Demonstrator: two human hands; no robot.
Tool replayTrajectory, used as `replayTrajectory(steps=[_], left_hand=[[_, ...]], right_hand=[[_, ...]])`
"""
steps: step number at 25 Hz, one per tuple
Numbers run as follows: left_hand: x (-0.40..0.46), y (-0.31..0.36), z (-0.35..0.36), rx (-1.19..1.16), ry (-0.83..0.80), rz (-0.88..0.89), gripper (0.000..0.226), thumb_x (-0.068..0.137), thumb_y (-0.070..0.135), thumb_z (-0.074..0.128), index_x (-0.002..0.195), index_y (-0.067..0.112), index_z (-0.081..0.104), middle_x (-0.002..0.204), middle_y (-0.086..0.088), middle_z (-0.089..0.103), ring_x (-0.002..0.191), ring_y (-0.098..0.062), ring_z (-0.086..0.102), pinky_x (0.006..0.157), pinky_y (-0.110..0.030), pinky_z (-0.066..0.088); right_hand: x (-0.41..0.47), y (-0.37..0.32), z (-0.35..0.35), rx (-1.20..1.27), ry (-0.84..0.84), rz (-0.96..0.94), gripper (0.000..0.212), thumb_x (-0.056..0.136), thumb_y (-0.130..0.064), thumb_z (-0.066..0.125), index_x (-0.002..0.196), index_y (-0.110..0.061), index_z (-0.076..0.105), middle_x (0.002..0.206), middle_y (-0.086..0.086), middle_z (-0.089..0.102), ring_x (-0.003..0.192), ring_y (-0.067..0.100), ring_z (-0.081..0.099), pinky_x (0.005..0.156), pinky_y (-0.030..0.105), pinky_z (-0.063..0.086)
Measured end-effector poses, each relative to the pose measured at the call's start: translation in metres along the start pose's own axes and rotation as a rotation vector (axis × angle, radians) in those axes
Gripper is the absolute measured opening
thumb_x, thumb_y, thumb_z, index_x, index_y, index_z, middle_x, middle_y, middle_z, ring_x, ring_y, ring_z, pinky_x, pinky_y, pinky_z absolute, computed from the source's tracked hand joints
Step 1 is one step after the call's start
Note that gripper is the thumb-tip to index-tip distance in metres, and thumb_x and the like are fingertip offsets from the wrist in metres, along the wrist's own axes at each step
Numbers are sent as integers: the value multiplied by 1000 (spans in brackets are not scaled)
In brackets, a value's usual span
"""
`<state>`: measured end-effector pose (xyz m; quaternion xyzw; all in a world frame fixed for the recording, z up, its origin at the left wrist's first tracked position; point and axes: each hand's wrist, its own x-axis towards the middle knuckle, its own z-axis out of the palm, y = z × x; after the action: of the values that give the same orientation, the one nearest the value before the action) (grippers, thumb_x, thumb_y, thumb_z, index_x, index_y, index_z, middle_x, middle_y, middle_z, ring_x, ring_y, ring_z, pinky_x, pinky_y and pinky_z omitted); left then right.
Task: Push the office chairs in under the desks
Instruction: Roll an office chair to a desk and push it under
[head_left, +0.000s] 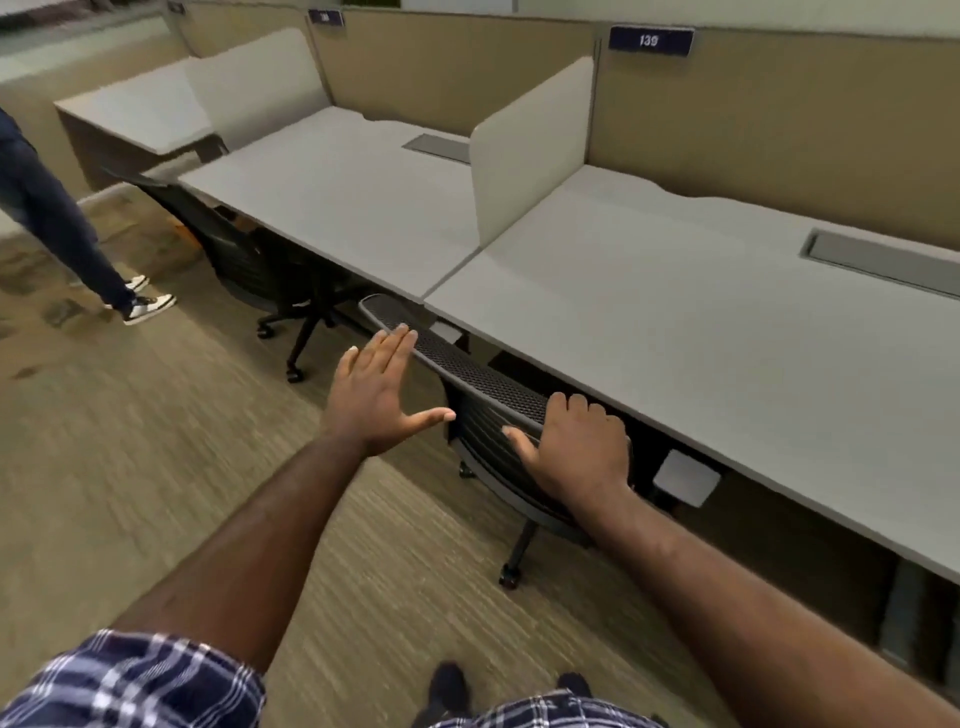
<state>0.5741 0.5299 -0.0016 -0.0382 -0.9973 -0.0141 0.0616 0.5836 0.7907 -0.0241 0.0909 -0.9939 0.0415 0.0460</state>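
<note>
A black mesh-backed office chair (467, 364) stands tucked against the front edge of the grey desk (701, 332) marked 139. My right hand (576, 447) rests on top of its backrest, fingers curled over the rim. My left hand (379, 389) is flat and spread, its fingertips at the left end of the backrest, holding nothing. A second black chair (234, 249) sits pushed under the neighbouring desk (353, 197) to the left.
White divider panels (524, 150) separate the desks, with tan partition walls (779, 119) behind. A person's legs in jeans and sneakers (140, 301) stand on the carpet at far left. Open carpet (156, 441) lies behind the chairs.
</note>
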Motion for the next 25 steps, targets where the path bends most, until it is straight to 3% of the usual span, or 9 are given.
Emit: replayTrajectory(steps=[5,8,11,13,18,22,25], left_hand=[[70,-36,6,73,-184,195,123,65,100,8,156,19,23,163,1,22,151,-19,8,122,-50,4],[100,-47,11,75,-224,376,119,63,101,14,145,18,42,150,-6,45,141,-25,33,119,-48,19],[125,-49,13,50,-208,530,117,49,107,20,116,21,63,113,-6,68,105,-28,59,92,-39,43],[137,-43,14,49,-202,579,115,40,110,21,103,26,67,98,-2,72,93,-26,64,75,-35,42],[148,-28,16,17,-153,637,107,36,112,26,92,29,65,87,2,70,78,-20,59,65,-32,35],[143,-16,17,-30,-137,658,91,38,111,28,77,34,56,74,8,61,67,-14,49,62,-31,33],[141,-2,18,-18,-133,665,96,39,111,28,79,31,60,74,8,62,68,-14,51,63,-31,35]], right_hand=[[8,-2,0,-18,-47,158,98,70,-97,24,104,-13,61,99,7,65,91,29,61,69,39,46],[3,-4,2,-32,-8,183,98,66,-99,19,98,-16,60,95,4,64,88,26,59,64,37,38],[-5,-8,3,-62,6,206,97,66,-100,16,93,-17,59,91,2,63,86,24,57,59,35,35],[-8,-8,0,-64,-13,223,96,65,-101,15,90,-18,57,89,1,61,82,21,54,56,32,34],[-17,2,-7,-49,-43,273,85,64,-102,15,81,-23,43,85,0,56,74,15,39,58,34,43],[-27,11,-7,-61,-52,290,88,61,-102,11,84,-23,43,90,0,57,78,16,39,59,34,41],[-33,24,-10,-51,-52,297,88,62,-102,14,87,-23,46,94,0,59,83,18,47,63,36,46]])
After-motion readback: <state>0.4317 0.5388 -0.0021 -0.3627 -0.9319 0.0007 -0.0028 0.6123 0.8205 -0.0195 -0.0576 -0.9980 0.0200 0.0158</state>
